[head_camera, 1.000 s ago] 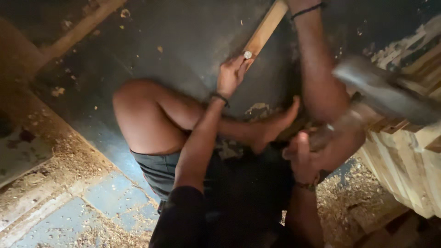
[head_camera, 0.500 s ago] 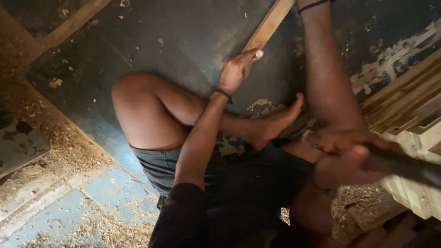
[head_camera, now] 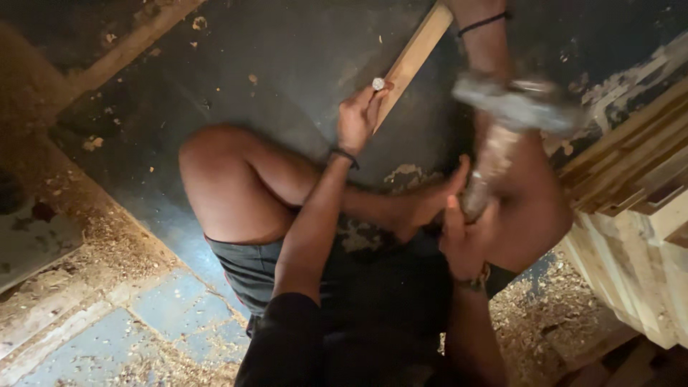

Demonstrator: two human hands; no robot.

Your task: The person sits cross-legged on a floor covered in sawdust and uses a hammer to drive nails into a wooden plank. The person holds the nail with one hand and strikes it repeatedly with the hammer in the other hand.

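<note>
I sit on the floor with my left knee bent. My left hand (head_camera: 360, 115) pinches a nail (head_camera: 378, 84) upright against a light wooden strip (head_camera: 414, 57) lying on the dark floor. My right hand (head_camera: 467, 236) grips the handle of a hammer (head_camera: 512, 107), whose blurred metal head is raised above my right leg, to the right of the strip. A dark band circles each wrist.
Stacked pale wooden slats (head_camera: 634, 208) stand at the right edge. Sawdust (head_camera: 545, 308) covers the floor near them and along the left side. A wooden plank (head_camera: 129, 46) lies at the upper left. Blue tiles (head_camera: 179, 308) show at the bottom left.
The hammer swung down low to the right half a second ago and is now raised again near the strip. My left hand stays on the nail.
</note>
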